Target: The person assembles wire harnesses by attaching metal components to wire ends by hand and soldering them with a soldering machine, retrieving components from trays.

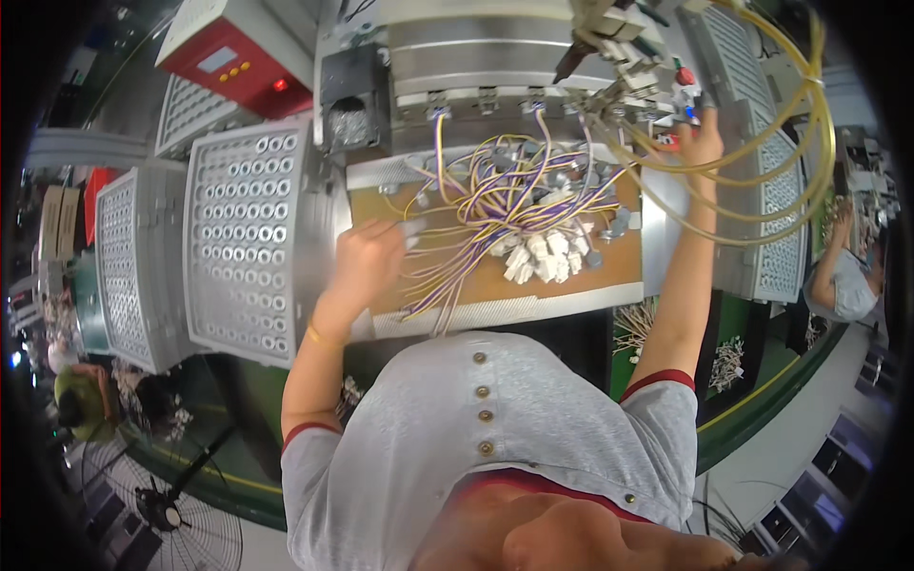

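"Why are thin yellow-and-purple wires heaped on the flat brown surface?"

"Maybe for easy reach. The left hand curls near; the right hand is by the silver metal machine. Holding anything? Can't tell."

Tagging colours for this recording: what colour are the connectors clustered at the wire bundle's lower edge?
White; the connectors show in the head view.

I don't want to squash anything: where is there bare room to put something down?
Try the brown board at lower right, between the white connectors and its right edge. The metal strip between board and right forearm looks free, though yellow tubes loop above. Purple-and-yellow wires crowd the middle; the left hand is over the left side.
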A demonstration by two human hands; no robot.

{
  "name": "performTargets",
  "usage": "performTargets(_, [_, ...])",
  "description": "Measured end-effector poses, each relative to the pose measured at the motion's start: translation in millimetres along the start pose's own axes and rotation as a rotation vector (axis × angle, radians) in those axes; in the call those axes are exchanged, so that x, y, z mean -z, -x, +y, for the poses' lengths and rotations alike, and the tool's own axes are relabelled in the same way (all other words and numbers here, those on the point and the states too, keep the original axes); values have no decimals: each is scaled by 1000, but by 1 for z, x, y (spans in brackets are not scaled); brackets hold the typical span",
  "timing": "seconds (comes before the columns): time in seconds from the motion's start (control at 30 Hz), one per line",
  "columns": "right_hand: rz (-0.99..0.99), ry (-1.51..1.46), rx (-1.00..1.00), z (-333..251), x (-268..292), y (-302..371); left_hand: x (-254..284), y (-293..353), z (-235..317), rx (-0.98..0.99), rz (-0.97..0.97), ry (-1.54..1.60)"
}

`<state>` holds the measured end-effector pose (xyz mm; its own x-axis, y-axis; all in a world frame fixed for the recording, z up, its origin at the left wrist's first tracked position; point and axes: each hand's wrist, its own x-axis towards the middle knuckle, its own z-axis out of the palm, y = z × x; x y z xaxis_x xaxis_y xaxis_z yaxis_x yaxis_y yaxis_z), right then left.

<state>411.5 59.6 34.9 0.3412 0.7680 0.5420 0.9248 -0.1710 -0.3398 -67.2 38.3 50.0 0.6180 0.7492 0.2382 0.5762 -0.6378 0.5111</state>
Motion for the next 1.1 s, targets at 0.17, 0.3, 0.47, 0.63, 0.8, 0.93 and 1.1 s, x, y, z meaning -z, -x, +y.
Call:
performTargets(0.17, [-156, 292, -51, -7, -14, 0, 33, 6, 8, 270, 61, 182])
performTargets(0.3, [-83, 298, 49, -3, -12, -3, 29, 4, 7, 347, 180, 267])
performTargets(0.47, [44, -409, -237, -59, 27, 35, 24, 7, 0, 291, 226, 226])
performTargets(0.63, [-756, -1283, 143, -175, 48, 120, 20, 7, -6, 198, 258, 221])
performTargets(0.8, [-774, -1010, 495, -272, -16, 134, 12, 6, -6, 256, 298, 320])
performTargets(0.93, [-882, -864, 451, -254, -52, 144, 8, 17, -27, 278, 420, 233])
performTargets(1.1, [-1158, -658, 216, -266, -38, 131, 14, 23, -24, 200, 587, 145])
